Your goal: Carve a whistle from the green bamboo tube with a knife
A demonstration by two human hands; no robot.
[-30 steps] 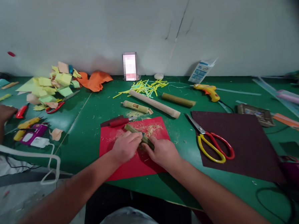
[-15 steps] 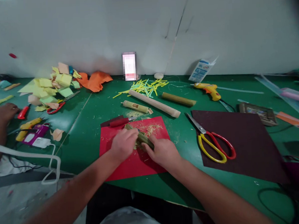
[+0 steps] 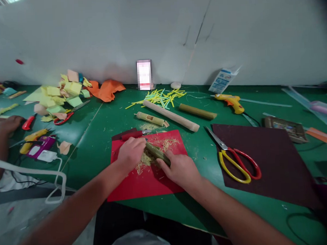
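Note:
A green bamboo piece [image 3: 156,151] lies slantwise over the red sheet [image 3: 145,187], its near right end gripped by my right hand [image 3: 181,169]. At its upper left end is my left hand [image 3: 132,152], fingers curled closed; what they hold is too small to make out. Pale shavings [image 3: 146,160] are scattered on the sheet beneath and around the bamboo. Just beyond my left hand rests a red-handled knife [image 3: 132,135]. Behind it lie a short bamboo tube with a cut opening [image 3: 151,118], a long pale stick [image 3: 171,116] and another green bamboo piece [image 3: 197,111].
Scissors [image 3: 237,162] rest partly on a dark sheet [image 3: 269,160] at right. Yellow strips [image 3: 159,97], a glue gun [image 3: 230,101] and a phone [image 3: 144,75] are farther back. At left are crumpled papers [image 3: 55,95] and another person's hand [image 3: 11,125].
My left hand has shifted slightly left and back toward me, baring more of the bamboo and the shavings. The whole view has moved a little.

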